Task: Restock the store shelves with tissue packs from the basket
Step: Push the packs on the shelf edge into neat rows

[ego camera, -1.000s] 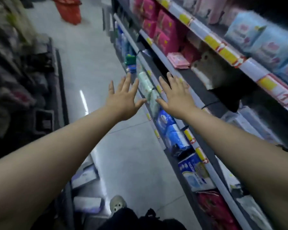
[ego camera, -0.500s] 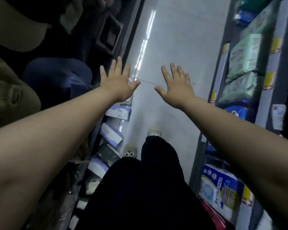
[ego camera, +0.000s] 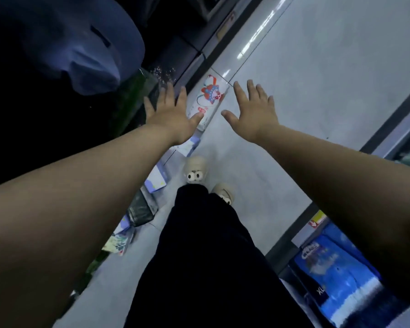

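Left hand point(ego camera: 171, 114), right hand point(ego camera: 253, 112) spread, empty, flanking tissue pack point(ego camera: 208, 100). Likely light, soft, slick; grip long sides.

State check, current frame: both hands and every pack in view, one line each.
left hand: open, fingers spread, holding nothing
right hand: open, fingers spread, holding nothing
white printed pack: lying flat on the floor, not gripped
floor packs: lying in a row at left
blue pack: sitting on the low right shelf
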A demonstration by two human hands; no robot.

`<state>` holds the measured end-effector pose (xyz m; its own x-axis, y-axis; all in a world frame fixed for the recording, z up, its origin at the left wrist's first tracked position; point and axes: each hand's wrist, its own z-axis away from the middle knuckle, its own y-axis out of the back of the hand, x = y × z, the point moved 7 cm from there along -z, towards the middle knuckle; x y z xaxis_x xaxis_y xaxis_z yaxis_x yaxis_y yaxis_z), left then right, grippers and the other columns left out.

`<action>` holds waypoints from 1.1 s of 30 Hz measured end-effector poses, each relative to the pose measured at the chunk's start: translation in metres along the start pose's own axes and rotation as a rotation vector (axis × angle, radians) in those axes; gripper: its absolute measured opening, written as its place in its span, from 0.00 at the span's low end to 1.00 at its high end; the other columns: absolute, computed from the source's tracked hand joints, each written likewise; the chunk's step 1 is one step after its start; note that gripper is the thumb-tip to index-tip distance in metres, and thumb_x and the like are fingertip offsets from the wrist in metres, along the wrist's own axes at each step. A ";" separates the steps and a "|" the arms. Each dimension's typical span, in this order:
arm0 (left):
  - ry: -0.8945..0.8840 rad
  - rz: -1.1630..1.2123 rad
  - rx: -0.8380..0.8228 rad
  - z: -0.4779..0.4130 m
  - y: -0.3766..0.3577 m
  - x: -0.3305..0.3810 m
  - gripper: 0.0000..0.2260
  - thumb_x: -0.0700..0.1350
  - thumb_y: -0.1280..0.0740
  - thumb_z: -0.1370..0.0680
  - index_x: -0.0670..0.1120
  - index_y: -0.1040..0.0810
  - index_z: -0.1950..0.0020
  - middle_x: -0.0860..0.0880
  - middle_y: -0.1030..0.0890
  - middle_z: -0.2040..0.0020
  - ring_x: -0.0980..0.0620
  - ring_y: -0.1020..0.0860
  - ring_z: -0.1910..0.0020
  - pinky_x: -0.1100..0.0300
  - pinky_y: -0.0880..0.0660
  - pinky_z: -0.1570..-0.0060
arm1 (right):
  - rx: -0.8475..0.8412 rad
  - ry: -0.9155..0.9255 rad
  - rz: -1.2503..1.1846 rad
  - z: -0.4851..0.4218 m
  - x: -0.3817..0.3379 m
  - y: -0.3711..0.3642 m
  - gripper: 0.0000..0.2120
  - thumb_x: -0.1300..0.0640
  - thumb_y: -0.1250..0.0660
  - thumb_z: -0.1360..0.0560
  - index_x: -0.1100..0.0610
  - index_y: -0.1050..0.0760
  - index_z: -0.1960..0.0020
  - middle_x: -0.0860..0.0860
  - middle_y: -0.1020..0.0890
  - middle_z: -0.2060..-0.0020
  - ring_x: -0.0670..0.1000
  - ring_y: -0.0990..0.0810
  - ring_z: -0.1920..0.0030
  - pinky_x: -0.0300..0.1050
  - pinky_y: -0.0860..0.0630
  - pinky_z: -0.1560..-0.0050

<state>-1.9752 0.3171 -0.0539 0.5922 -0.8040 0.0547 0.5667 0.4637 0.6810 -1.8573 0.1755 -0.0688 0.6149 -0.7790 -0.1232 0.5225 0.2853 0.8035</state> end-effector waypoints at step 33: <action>0.445 1.467 -0.111 -0.189 -0.182 0.000 0.29 0.60 0.33 0.23 0.50 0.39 0.28 0.51 0.22 0.38 0.53 0.21 0.48 0.57 0.23 0.56 | -0.029 -0.621 -1.214 -0.143 0.104 -0.190 0.37 0.24 0.38 0.38 0.50 0.24 0.40 0.53 0.20 0.43 0.54 0.20 0.45 0.53 0.22 0.43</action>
<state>-1.9702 0.3030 -0.3159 0.7561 0.5341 0.3782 -0.6232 0.7640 0.1670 -1.8086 0.1204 -0.3178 -0.5968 -0.6638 -0.4507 0.5554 -0.7472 0.3650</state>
